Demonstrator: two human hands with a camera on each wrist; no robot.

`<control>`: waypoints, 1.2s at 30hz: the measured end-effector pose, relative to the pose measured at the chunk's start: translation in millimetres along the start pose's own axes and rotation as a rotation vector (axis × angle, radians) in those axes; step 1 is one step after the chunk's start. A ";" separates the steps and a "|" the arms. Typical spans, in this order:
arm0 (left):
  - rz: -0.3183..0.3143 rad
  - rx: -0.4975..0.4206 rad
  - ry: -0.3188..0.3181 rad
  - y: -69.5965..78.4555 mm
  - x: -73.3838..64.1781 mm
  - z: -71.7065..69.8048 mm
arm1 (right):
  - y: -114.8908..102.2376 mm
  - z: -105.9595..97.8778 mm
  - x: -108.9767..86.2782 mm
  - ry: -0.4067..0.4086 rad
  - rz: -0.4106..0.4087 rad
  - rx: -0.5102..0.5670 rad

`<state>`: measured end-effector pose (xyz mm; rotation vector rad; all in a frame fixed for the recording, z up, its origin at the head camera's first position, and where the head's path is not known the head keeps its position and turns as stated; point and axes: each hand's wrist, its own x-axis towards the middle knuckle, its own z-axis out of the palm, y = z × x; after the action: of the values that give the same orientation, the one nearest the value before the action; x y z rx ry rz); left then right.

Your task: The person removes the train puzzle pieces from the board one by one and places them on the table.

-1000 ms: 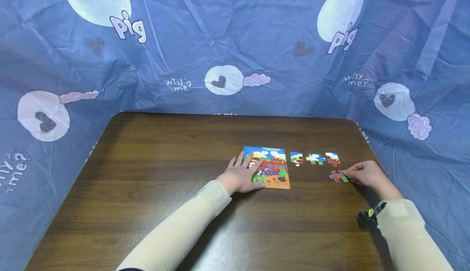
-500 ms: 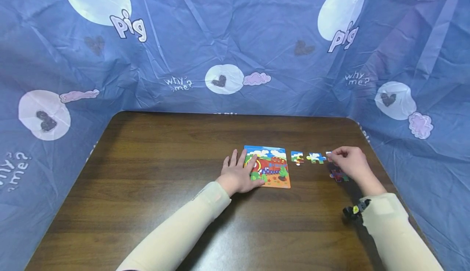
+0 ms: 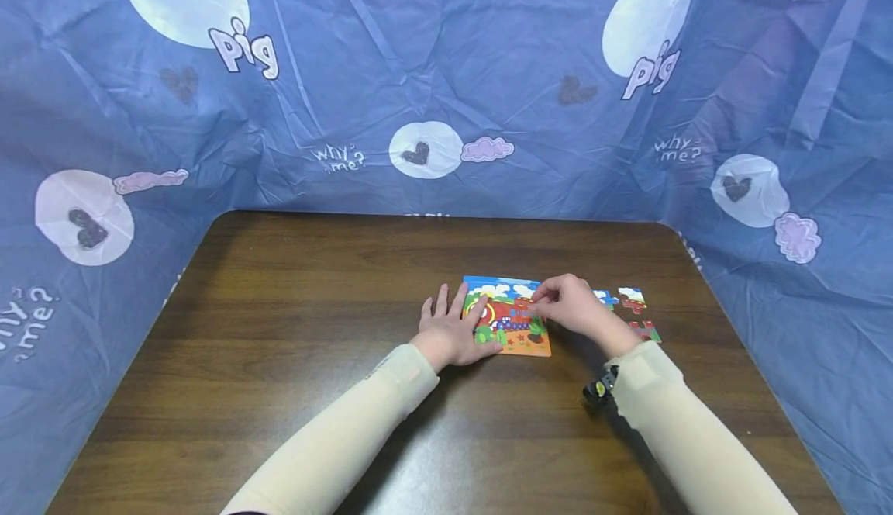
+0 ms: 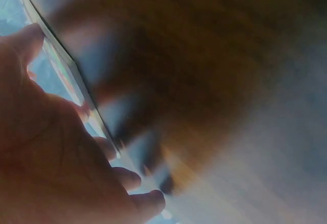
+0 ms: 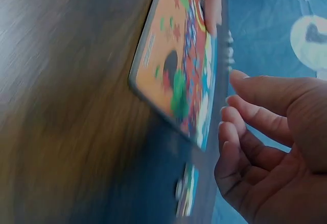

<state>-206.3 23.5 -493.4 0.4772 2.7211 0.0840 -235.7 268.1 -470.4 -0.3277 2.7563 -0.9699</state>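
A puzzle board (image 3: 519,346) with a red train picture, white clouds and orange ground lies on the table. My left hand (image 3: 453,336) rests with spread fingers on its left part. Over the board's right edge is my right hand (image 3: 575,305), fingers loosely bent. In the right wrist view, a gap shows between thumb and forefinger of the right hand (image 5: 276,127), and nothing is seen in it. A loose puzzle piece (image 5: 189,191) lies beside the board there. The left wrist view shows the left hand (image 4: 61,147) at the board's edge (image 4: 76,76).
Right of the board lie a cloud-and-sky piece (image 3: 605,298), partly covered by the right hand, a white-and-red piece (image 3: 632,298) and a red-and-green piece (image 3: 647,330). A blue printed cloth (image 3: 432,73) hangs behind the brown table (image 3: 314,329).
My right hand has moved left from the red-and-green piece, past the upper row of pieces, to the board's right edge. The left hand has stayed on the board.
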 end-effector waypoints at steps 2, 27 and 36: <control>-0.004 -0.003 -0.003 0.4 0.1 -0.1 | -6.3 6.9 8.5 -0.025 -0.002 -0.029; -0.022 -0.020 -0.024 1.4 -1.8 -3.1 | -24.9 25.8 34.6 -0.109 0.108 -0.122; -0.036 -0.023 -0.037 0.8 -0.1 -1.4 | -29.0 26.9 35.0 -0.137 0.121 -0.111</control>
<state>-206.4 24.2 -491.9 0.4185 2.6885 0.0952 -258.1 220.6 -476.6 -0.2322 2.6751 -0.7381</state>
